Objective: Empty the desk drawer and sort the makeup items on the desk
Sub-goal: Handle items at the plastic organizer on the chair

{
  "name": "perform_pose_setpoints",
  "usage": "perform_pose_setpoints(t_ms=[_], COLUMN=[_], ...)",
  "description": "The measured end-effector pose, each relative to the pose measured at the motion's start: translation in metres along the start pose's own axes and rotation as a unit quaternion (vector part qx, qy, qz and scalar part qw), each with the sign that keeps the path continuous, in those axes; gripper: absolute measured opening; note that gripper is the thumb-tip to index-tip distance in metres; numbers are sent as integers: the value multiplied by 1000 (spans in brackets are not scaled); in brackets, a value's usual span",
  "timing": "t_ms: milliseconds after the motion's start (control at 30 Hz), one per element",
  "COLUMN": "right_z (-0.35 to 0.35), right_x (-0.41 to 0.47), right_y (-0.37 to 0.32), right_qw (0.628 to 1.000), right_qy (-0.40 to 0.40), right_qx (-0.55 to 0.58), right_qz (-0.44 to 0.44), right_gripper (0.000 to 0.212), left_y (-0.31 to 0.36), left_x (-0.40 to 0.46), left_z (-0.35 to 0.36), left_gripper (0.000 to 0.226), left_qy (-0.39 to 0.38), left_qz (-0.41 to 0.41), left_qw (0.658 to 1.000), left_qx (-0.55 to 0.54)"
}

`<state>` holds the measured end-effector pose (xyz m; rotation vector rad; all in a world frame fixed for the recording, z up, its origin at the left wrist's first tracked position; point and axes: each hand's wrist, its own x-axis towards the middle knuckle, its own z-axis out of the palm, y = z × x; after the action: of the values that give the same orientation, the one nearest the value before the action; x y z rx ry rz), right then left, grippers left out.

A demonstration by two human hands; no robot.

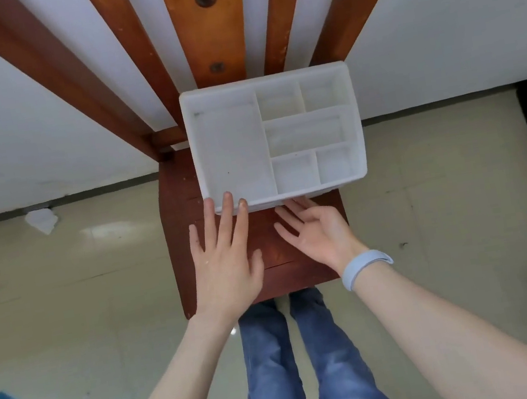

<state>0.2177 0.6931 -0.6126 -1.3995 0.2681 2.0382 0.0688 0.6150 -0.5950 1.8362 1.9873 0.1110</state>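
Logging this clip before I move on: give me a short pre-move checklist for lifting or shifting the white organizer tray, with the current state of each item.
1. Tray compartments empty: ok, the white organizer tray holds nothing visible.
2. Left hand on tray: ok, straight fingertips touch its near edge.
3. Right hand gripping tray: not ok, open palm beside the near edge; contact cannot be told.
4. Tray fully supported: not ok, it overhangs the right side of the wooden surface.
5. Makeup items in reach: cannot tell, none in view.

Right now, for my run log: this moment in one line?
left hand: open, fingertips on organizer tray | right hand: open at tray front | tray: empty, on wooden seat
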Motion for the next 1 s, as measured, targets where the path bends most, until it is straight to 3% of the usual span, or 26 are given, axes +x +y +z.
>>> perform_pose_setpoints(t_ms=[100,233,467,733,833,900,1000], right_z=[-3,-24,-56,-69,-70,-66,-65], right_x=[-2,-16,-39,-45,-52,-60,-72], right_y=[10,23,47,54,49,44,36], right_qw=[1000,999,997,994,986,945,794], right_qy=[11,40,72,98,123,171,220], right_qx=[-4,-32,-19,-38,-108,-278,-555], right_qz=[-12,-8,8,12,12,14,-111], right_gripper=[44,41,36,31,25,21,19], left_y=[-6,-9,-8,-2,0,1,0], left_x=[-1,-5,-29,-39,-44,-43,-41], left_z=[-4,-10,10,32,34,35,36], left_gripper=[71,62,36,35,37,37,35], left_qy=[-5,30,65,48,37,31,24], left_qz=[-2,23,144,124,116,108,107], left_qw=[996,991,987,991,992,993,993], left_qx=[-90,-130,-20,34,40,43,50])
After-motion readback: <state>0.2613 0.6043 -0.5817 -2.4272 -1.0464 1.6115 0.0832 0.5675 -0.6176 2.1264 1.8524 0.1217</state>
